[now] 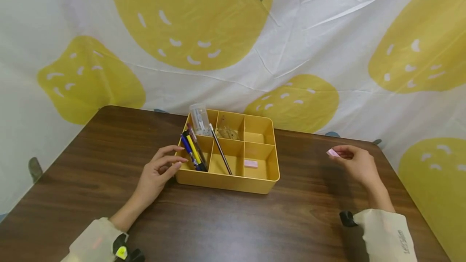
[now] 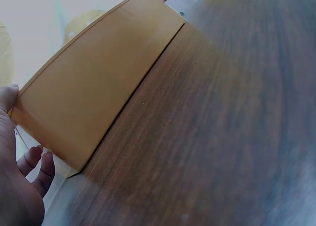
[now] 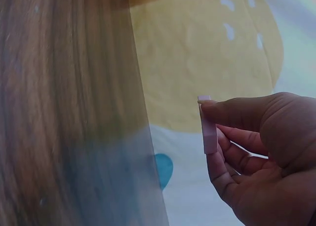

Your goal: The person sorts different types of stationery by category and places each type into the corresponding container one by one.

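A yellow organizer box (image 1: 222,182) with several compartments stands on the table. My left hand (image 1: 157,172) is at its front left corner, fingers loosely bent; in the left wrist view, the fingertips (image 2: 48,159) lie beside the box's end. Well to the right of the box, above the table, my right hand (image 1: 358,165) pinches a small pink eraser (image 1: 333,153) between thumb and fingers. The right wrist view shows this eraser (image 3: 208,129) held upright. Another pink eraser (image 1: 251,163) lies in the front right compartment.
Blue and yellow pens (image 1: 194,148) lean in the front left compartment, a dark pencil (image 1: 221,151) in the front middle one. Behind are a clear plastic case (image 1: 199,119) and transparent drawing tools (image 1: 227,132). A lemon-patterned cloth (image 1: 291,51) hangs behind the wooden table (image 1: 240,221).
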Available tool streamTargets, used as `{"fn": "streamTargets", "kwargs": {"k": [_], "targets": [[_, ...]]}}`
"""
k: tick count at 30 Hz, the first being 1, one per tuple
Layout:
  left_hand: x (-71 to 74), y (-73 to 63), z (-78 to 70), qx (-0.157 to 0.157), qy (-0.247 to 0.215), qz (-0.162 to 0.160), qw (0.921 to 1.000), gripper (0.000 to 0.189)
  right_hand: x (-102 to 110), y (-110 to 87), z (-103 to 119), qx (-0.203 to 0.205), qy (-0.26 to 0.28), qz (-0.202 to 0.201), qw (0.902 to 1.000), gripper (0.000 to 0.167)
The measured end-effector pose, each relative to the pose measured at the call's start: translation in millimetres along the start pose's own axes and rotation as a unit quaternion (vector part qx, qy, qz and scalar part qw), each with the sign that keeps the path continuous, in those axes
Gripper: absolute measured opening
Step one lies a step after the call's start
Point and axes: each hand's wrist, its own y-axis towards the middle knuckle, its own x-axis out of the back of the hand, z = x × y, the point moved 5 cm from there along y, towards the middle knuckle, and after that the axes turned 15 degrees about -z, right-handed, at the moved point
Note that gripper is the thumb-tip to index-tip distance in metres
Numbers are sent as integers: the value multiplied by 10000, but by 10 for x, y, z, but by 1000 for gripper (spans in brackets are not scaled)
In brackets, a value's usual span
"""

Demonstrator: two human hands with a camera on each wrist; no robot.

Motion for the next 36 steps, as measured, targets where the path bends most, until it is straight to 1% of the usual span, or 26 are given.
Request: {"fn": "streamTargets", "kwargs": {"k": [7, 13, 17, 20, 23, 30, 32, 36], "targets": [[0, 0, 23, 28, -78, -2, 10000, 14, -60, 48, 111, 22, 190, 143, 9997, 41], [-4, -3, 19, 32, -59, 10, 10000, 14, -105, 81, 190, 182, 250, 186, 9993, 40], [0, -2, 10, 24, -48, -54, 10000, 14, -129, 110, 267, 310, 271, 229, 9989, 39], [2, -1, 11, 35, -44, -83, 10000, 14, -157, 120, 337, 386, 335, 307, 9982, 40], [1, -2, 30, 4, -21, -44, 10000, 14, -185, 125, 408, 403, 374, 392, 9977, 40], [10, -6, 317, 48, 12, 3, 10000, 16, -224, 138, 570, 453, 371, 505, 9970, 36], [12, -8, 348, 37, -13, 9, 10000, 15, -230, 141, 618, 514, 395, 514, 9966, 35], [15, -6, 359, -8, -93, 12, 10000, 15, -248, 152, 716, 628, 480, 498, 9956, 29]]}}
